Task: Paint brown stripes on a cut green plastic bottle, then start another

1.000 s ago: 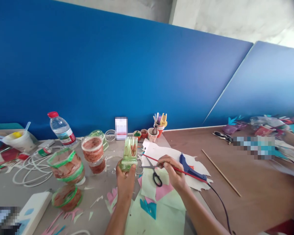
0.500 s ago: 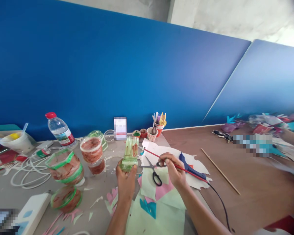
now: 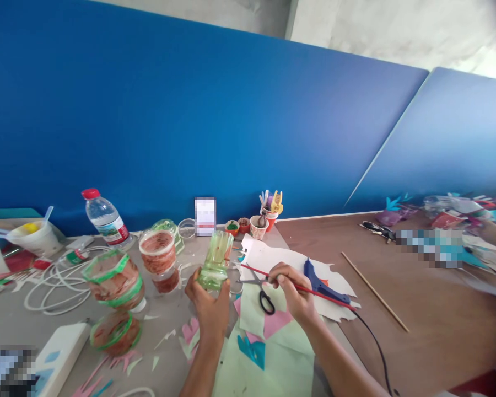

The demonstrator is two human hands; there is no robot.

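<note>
My left hand (image 3: 210,300) is closed around the lower part of a clear, green-tinted plastic cup (image 3: 217,256), which tilts slightly to the right and has brownish-red paint on its side. A thin red-handled paintbrush (image 3: 328,295) is pinched in my right hand (image 3: 293,286), its tip pointing left at the cup's side; whether it touches is too small to tell. Below the brush lie scissors (image 3: 266,302) with black handles, on pale green and pink paper pieces (image 3: 279,324). A blue glue gun (image 3: 324,286) rests on torn white paper (image 3: 268,253) beyond my right hand.
Painted containers (image 3: 114,281) with green rims and a red-painted cup (image 3: 157,251) stand at left, near a water bottle (image 3: 107,220) and white cable. Small paint pots (image 3: 232,226) sit at the back. A wooden stick (image 3: 374,291) lies at right, where another person's arm (image 3: 494,234) reaches in.
The cup in my left hand has turned and leans more to the right. The brush tip has come slightly lower along the cup. The view has shifted a little.
</note>
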